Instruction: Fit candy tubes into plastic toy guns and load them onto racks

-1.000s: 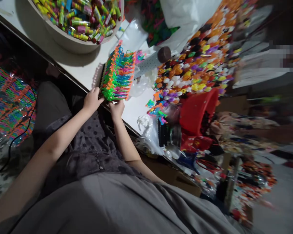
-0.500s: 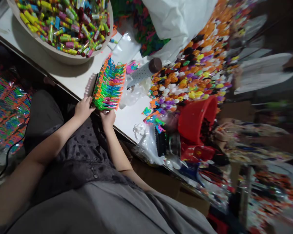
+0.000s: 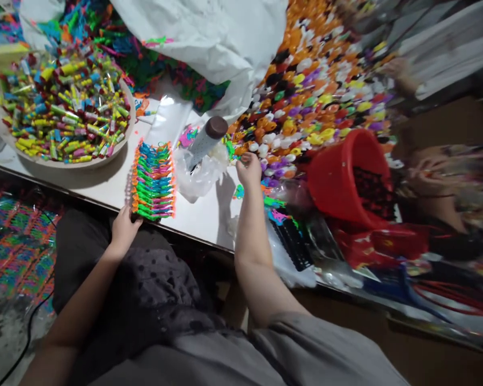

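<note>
Head view: a bundle of multicoloured plastic figures (image 3: 155, 182) is set at the near edge of the white tabletop (image 3: 203, 221). Its seven-o'clock corner is held in the fingers of the left hand (image 3: 124, 230). At three o'clock from it, the right hand (image 3: 249, 170) is poised above the tabletop, fingers curled; whether anything is gripped cannot be told. A brown-capped cylinder (image 3: 209, 136) is seen at two o'clock, a filled round bowl (image 3: 131, 110) at ten.

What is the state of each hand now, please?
Left hand: partly curled at near corner of the colourful plastic toy rows; grip cannot be told.
Right hand: curled; whether holding anything cannot be told.
</note>
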The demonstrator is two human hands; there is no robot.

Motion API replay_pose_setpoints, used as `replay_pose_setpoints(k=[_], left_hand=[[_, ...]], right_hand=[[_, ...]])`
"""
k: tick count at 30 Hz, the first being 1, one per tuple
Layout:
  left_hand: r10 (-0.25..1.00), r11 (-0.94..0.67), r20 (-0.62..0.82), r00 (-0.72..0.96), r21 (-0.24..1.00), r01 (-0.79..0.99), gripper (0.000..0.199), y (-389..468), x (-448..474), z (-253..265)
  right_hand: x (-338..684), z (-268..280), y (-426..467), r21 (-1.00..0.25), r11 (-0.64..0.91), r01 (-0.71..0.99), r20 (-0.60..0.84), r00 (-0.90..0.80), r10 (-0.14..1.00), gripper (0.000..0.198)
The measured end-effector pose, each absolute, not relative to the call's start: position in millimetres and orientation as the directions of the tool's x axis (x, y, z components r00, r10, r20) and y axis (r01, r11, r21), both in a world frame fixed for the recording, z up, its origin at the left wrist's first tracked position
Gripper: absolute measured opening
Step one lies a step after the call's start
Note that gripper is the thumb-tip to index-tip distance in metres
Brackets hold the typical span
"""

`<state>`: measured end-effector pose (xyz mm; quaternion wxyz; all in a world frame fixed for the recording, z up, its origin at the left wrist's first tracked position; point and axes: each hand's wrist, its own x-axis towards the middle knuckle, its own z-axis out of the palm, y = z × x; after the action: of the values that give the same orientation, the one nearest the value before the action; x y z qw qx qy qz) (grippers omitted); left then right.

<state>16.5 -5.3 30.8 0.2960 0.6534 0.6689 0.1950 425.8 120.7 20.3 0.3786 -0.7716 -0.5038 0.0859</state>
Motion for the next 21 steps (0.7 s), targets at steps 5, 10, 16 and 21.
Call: replay_pose_setpoints(k=[5,10,16,21], left_hand=[[0.982,0.123,-0.191,0.001,0.639,0.759,0.033,-5,15,31],[0.981,0.163,-0.187,-0.051,0.651,0.741,0.033,-4,15,22],[0.985,0.129,-0.174,-0.018,0.654,0.746,0.029,7,18,18],[0.989,0.078,-0.144,0.026,0.671,0.737,0.026,14,22,20]], right_hand=[[446,-9,171,-0.556,-0.288,0.78,0.059,0.382,0.922,0.045],[442,-20,173,-0.44,-0.356,0.825,0.005,0.398,0.917,0.049],[445,-24,161,-0.433,-0.312,0.846,0.037,0.363,0.931,0.04],[439,-19,136,-0.573,-0.37,0.731,0.055,0.485,0.873,0.034]])
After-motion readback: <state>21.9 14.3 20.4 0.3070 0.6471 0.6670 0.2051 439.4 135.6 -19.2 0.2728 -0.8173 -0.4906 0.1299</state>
